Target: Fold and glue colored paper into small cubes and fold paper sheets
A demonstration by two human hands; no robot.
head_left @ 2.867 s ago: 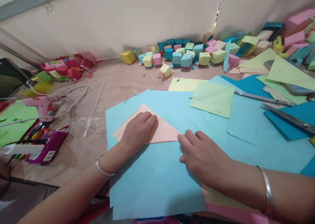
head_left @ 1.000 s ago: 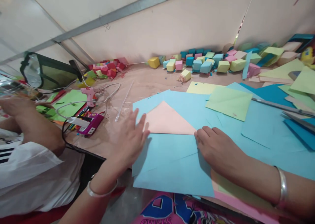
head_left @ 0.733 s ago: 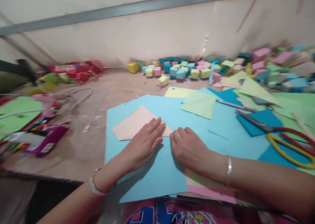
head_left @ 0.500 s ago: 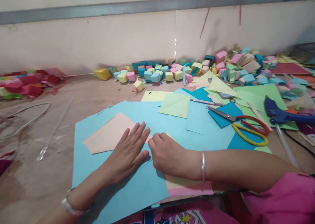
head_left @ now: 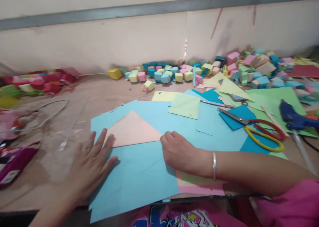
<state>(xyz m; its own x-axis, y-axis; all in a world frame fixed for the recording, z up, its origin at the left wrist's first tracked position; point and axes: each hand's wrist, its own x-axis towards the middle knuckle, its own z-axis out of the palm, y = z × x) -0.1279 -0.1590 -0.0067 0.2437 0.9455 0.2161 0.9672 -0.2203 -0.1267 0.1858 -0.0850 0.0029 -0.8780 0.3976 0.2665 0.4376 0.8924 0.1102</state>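
Observation:
A peach sheet of paper (head_left: pixel 133 130), folded into a triangle, lies on a large light blue sheet (head_left: pixel 139 193) with its point away from me. Over its left corner, my left hand (head_left: pixel 96 160) is spread flat, fingers apart and palm down; the corner is hidden under the fingertips. At the opposite corner, my right hand (head_left: pixel 178 150) is closed, its fingers pinching the paper's tip. Right of the triangle lies a pale green square of paper (head_left: pixel 184 105).
Scissors with red and yellow handles (head_left: pixel 264 132) and a blue glue gun (head_left: pixel 296 117) lie on the right. Paper cubes (head_left: pixel 165 77) line the wall. Red and pink pieces (head_left: pixel 47 82) are heaped at the left, above a white cord (head_left: pixel 53 115).
My left hand has slid left, from the paper's right part to its left corner. The folded paper now shows as a full triangle. My right hand stays closed at its right corner.

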